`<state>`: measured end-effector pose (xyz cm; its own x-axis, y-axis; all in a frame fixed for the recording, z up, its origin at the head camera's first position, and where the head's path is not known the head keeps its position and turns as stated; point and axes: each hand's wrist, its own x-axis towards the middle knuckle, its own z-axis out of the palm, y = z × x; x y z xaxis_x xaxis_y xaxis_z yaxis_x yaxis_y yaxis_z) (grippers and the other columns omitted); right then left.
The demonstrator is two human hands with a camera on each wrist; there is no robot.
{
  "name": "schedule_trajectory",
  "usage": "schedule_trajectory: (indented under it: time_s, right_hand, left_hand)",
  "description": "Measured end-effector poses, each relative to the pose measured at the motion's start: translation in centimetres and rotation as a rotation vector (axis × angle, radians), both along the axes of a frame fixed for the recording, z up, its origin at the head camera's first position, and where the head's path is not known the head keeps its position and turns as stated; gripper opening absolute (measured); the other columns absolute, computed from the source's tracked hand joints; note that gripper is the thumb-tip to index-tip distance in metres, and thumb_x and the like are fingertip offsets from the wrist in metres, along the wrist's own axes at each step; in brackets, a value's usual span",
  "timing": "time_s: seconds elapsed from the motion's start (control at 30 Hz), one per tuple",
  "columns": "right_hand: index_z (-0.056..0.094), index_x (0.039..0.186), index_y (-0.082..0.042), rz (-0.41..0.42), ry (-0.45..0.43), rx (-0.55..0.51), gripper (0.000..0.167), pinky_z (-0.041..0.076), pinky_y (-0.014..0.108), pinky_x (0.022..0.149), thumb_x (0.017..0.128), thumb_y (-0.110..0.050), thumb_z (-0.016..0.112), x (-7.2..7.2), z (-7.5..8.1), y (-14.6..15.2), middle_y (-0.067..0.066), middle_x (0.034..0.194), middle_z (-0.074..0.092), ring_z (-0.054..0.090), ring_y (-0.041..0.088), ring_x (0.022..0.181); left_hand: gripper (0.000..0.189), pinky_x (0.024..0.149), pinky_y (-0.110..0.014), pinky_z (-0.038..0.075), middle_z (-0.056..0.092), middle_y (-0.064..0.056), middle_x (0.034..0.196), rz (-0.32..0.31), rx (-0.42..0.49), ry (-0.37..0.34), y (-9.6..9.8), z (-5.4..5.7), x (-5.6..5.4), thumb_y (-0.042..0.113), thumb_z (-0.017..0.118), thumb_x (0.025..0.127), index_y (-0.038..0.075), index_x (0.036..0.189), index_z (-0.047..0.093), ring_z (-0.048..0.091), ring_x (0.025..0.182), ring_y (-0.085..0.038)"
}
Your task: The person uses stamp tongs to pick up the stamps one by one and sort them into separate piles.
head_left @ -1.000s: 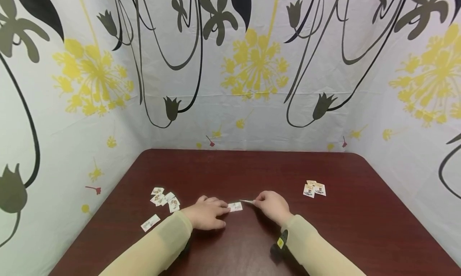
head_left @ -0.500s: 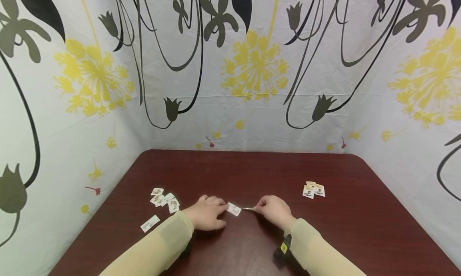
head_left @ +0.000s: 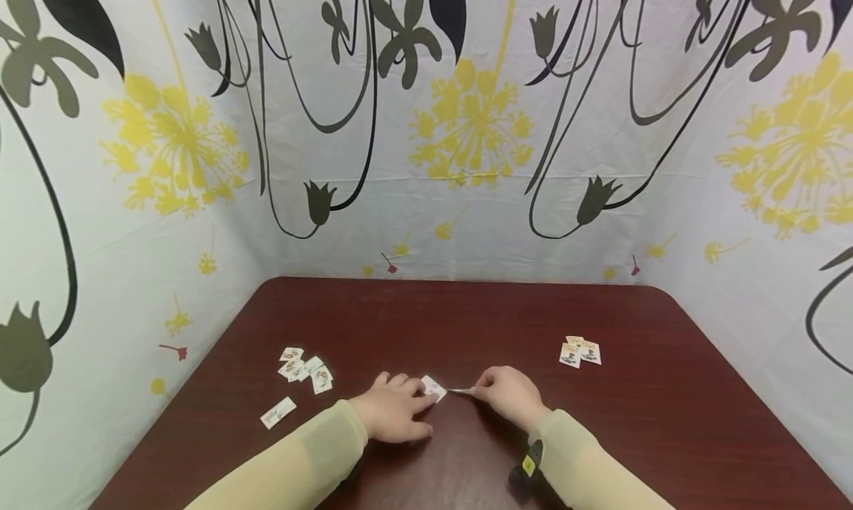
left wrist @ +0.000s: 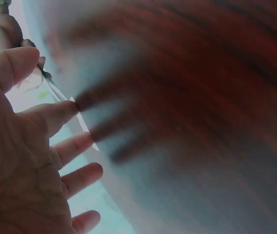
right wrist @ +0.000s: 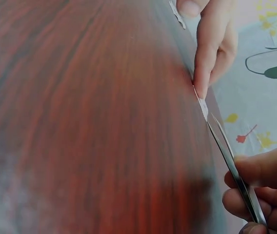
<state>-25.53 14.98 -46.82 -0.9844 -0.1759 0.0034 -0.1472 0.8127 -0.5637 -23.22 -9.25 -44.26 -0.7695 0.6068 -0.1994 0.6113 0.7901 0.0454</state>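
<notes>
In the right wrist view my right hand [right wrist: 265, 190] grips a pair of metal tweezers [right wrist: 232, 168] between thumb and fingers. The tips stand slightly apart, right at the edge of a small white card [right wrist: 203, 105]. From the head view that printed card [head_left: 433, 388] lies on the table between my hands, turned at a slant. My left hand [head_left: 396, 408] rests its spread fingertips on the card's left side. Seen up close in the left wrist view, the left fingers [left wrist: 60, 112] are straight, with the card's edge at the fingertips. The right hand [head_left: 509, 395] is to the card's right.
A loose group of small picture cards [head_left: 303, 368] lies at the left. Nearer me is one more card [head_left: 278, 413]. Several overlapping cards [head_left: 580, 351] lie at the right. The dark red table [head_left: 453, 310] meets a flower-printed cloth [head_left: 413, 221] at its back.
The card has turned to a slant and shifted slightly toward me. My left hand has moved a little right and nearer, its fingers now over the card. The right hand has come slightly nearer with the tweezers.
</notes>
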Motion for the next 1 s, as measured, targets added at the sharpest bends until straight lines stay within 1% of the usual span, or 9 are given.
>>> schedule_trajectory:
  time_s: [0.17,0.33,0.5,0.77,1.0]
  right_hand:
    - [0.069,0.071,-0.022,0.005,-0.005,-0.027,0.013,0.041,0.031,0.059,0.083,-0.028,0.073,0.2,0.0,0.2,-0.009,0.068,0.058,0.049,0.011,0.062]
    - [0.07,0.072,-0.021,-0.027,-0.017,-0.062,0.012,0.041,0.031,0.062,0.081,-0.027,0.074,0.5,0.0,0.5,-0.009,0.07,0.06,0.05,0.011,0.064]
    - [0.072,0.073,-0.019,-0.069,-0.033,-0.098,0.011,0.042,0.031,0.062,0.081,-0.026,0.075,0.5,-0.1,0.7,-0.008,0.071,0.061,0.051,0.012,0.065]
    - [0.072,0.072,-0.017,-0.071,-0.048,-0.141,0.011,0.042,0.031,0.059,0.081,-0.024,0.075,0.3,-0.4,0.3,-0.006,0.067,0.059,0.051,0.012,0.062]
    - [0.071,0.072,-0.018,-0.078,-0.041,-0.116,0.012,0.039,0.031,0.058,0.083,-0.023,0.074,0.4,-0.4,-0.1,-0.007,0.068,0.059,0.05,0.013,0.062]
  left_hand:
    - [0.06,0.106,-0.052,0.022,0.039,0.006,0.148,-0.007,0.002,-0.014,-0.1,0.0,-0.2,0.06,0.046,0.091,0.035,0.145,0.043,0.034,0.135,-0.019]
    - [0.061,0.108,-0.054,0.018,0.033,0.007,0.153,-0.028,0.022,-0.075,-0.4,0.2,-0.7,0.062,0.047,0.09,0.039,0.145,0.042,0.029,0.14,-0.021]
    - [0.061,0.11,-0.056,0.014,0.029,0.009,0.155,-0.032,0.036,-0.136,-0.6,0.1,-1.2,0.062,0.048,0.088,0.042,0.145,0.04,0.025,0.142,-0.022]
    - [0.06,0.111,-0.057,0.009,0.027,0.012,0.155,-0.031,0.052,-0.199,-0.7,0.5,-1.6,0.059,0.051,0.088,0.041,0.144,0.042,0.021,0.144,-0.022]
    - [0.06,0.112,-0.056,0.007,0.027,0.013,0.155,-0.035,0.047,-0.195,-0.5,0.3,-1.9,0.056,0.052,0.088,0.042,0.145,0.041,0.02,0.145,-0.021]
